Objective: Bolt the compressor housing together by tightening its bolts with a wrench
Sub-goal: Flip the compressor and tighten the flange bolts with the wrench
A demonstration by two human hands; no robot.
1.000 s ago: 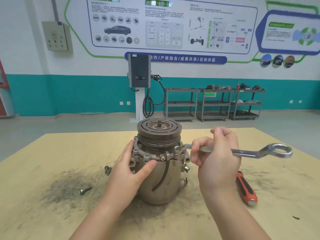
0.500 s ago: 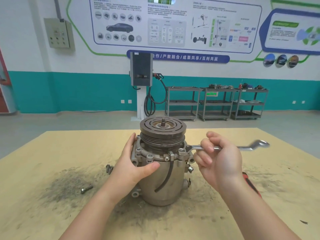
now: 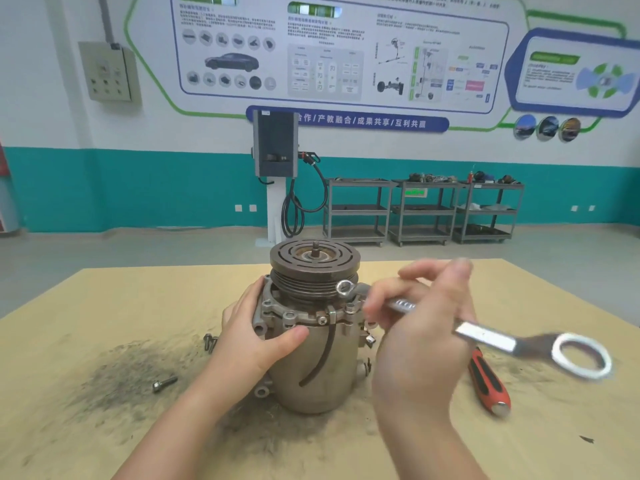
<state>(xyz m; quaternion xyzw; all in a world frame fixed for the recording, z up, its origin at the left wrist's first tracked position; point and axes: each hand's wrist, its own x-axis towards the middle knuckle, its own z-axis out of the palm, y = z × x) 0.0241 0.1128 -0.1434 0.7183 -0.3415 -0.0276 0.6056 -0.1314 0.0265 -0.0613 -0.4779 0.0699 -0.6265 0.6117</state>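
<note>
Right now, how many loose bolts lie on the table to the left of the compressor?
3: one lone bolt on the dark smudge, and a pair of bolts beside the left hand. Others may hide behind the compressor.

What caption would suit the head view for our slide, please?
Left hand steadies the compressor while the right hand holds a ring wrench near its flange.
</note>
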